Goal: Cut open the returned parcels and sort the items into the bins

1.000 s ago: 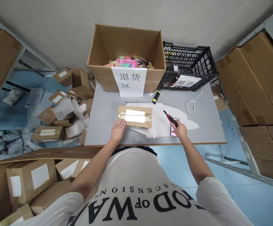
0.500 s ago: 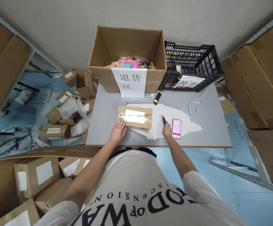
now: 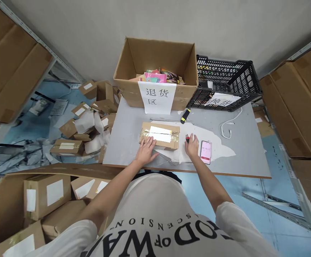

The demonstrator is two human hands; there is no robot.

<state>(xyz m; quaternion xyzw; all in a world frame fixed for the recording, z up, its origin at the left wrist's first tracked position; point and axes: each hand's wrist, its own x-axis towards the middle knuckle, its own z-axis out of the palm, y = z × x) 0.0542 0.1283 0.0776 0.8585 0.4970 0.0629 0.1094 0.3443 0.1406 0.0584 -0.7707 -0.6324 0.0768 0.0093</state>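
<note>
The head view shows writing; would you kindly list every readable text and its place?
"退货区": white sign on cardboard box.
"换货", apparently: paper on black crate.
"OD OF WA": shirt, upside down, ends hidden.
"SCENSION": shirt.
Too small to read: phone digits; labels on parcel and other boxes.

The right hand point(image 3: 192, 147) covers most of the red-and-black cutter point(image 3: 187, 139); the left hand point(image 3: 145, 151) covers part of the taped box point(image 3: 174, 142). Digits on the phone point(image 3: 206, 152) are too small to read. The view's 2 side edges cut off the shelved cartons point(image 3: 13, 67).
</note>
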